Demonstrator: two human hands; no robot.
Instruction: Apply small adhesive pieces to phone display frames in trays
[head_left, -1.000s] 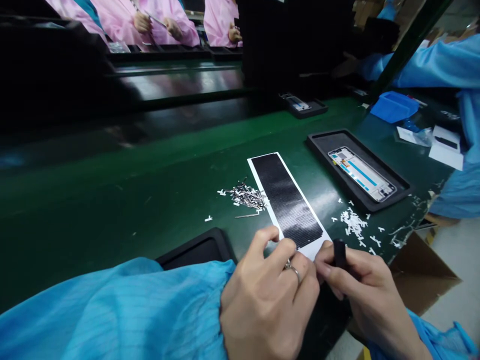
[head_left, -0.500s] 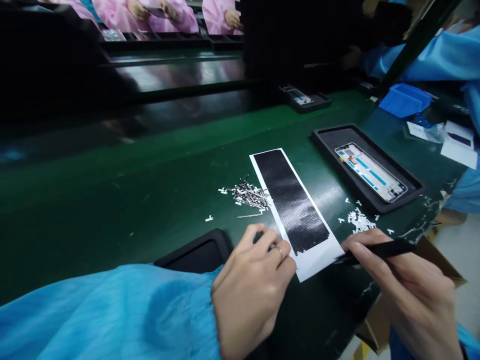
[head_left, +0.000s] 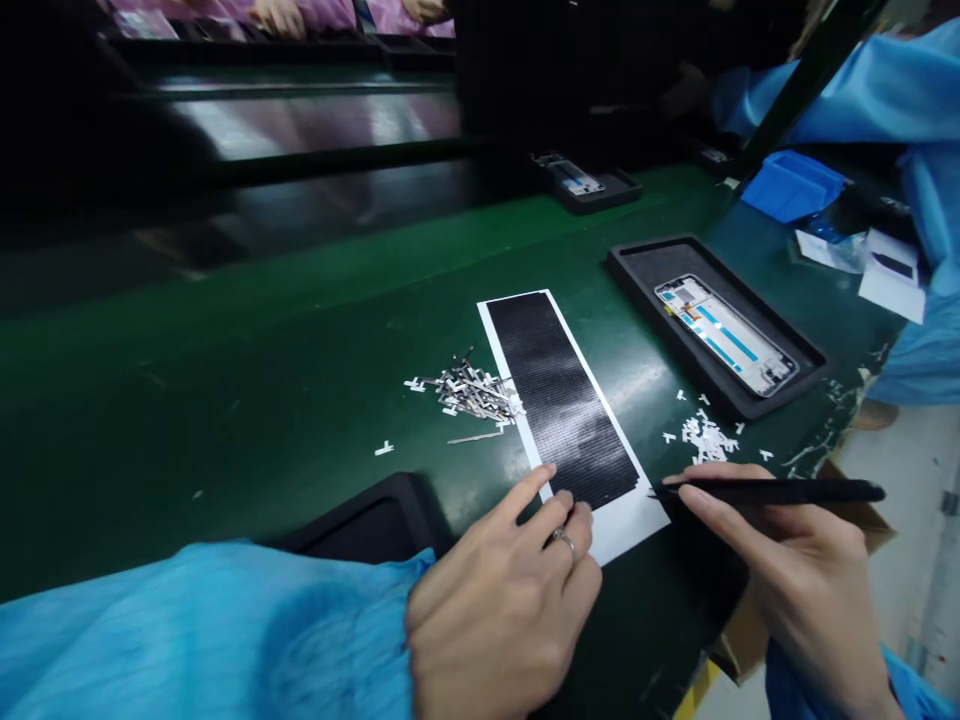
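A white sheet [head_left: 626, 528] covered with rows of small black strips lies slanted on the green table [head_left: 315, 400]. My left hand [head_left: 517, 580] rests on its lower left edge, fingers apart and holding nothing. Black tweezers [head_left: 795, 491] are pinched in my right hand [head_left: 802, 560], their tips at the sheet's lower right edge. Left of the sheet is a pile of small silver and black parts [head_left: 472, 390], touching its edge. A heap of small white pieces [head_left: 703, 440] sits just beyond my right hand.
A black tray [head_left: 814, 372] with a phone frame [head_left: 727, 335] lies at the right; another tray [head_left: 626, 190] stands farther back. A dark tray [head_left: 360, 520] is beside my left sleeve. A blue bin [head_left: 793, 187], white papers [head_left: 894, 278] and a person's blue sleeve [head_left: 877, 100] are at the far right.
My left hand's fingers have stretched out onto the sheet's edge. My right hand has shifted, bringing the tweezers up along the sheet's right edge and nearly level. The view has moved slightly.
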